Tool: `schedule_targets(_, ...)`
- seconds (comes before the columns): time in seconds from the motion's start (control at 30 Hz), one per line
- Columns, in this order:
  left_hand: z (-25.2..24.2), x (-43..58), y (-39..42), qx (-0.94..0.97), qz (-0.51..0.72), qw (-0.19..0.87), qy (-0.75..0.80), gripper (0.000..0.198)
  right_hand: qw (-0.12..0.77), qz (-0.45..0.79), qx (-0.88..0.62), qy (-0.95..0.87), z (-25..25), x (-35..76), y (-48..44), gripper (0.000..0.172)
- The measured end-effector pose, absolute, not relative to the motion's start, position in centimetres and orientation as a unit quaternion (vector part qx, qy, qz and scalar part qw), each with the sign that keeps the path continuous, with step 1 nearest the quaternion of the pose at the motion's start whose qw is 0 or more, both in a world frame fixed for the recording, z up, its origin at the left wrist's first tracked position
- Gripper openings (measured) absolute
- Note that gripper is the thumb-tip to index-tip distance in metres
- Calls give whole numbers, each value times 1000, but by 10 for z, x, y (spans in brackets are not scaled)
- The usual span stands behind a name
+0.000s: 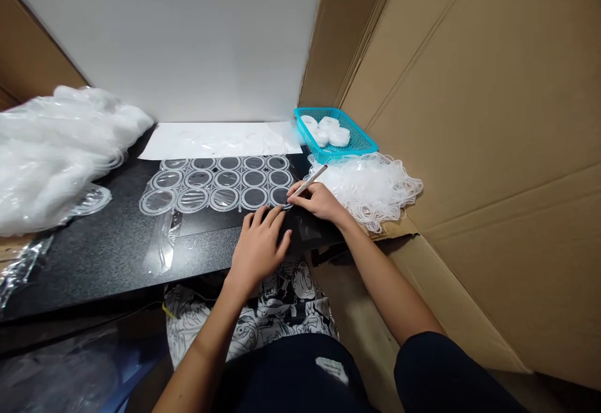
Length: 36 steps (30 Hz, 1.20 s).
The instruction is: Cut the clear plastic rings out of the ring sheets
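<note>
A clear plastic sheet of moulded rings (220,186) lies on the black tabletop (107,250), in three rows. My right hand (318,201) is closed round a thin pen-like tool (307,181), whose tip rests at the sheet's near right ring. My left hand (260,247) lies flat on the table just in front of that corner, fingers stretched forward and touching the sheet's edge.
A heap of loose clear rings (373,189) sits right of the sheet. Behind it stands a turquoise basket (359,142) with white pieces. A white sheet (220,139) lies at the back. Crumpled plastic film (56,150) fills the left. Cardboard walls (469,119) enclose the right.
</note>
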<state>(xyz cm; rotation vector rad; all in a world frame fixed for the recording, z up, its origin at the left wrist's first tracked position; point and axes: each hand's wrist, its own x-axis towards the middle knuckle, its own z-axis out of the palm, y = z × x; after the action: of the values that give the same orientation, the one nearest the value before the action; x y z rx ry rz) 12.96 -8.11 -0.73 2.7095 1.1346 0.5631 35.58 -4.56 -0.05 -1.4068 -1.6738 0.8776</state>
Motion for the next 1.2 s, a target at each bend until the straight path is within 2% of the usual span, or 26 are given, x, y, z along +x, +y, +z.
schedule_targets(0.37,-6,134,-80,909,177,64,372,42,378,340,-539,-671,2,355,-45,21)
schedule_targets(0.57,-1,141,-80,909,170,77,372,40,381,278,-536,-701,3,352,-47,15)
schedule_targets(0.83,0,140,-76,900,156,120,389,41,288,137,-466,-825,0,356,-39,33)
schedule_targets(1.2,-3,138,-77,901,162,133,381,42,463,0,-602,-651,42,360,6,25)
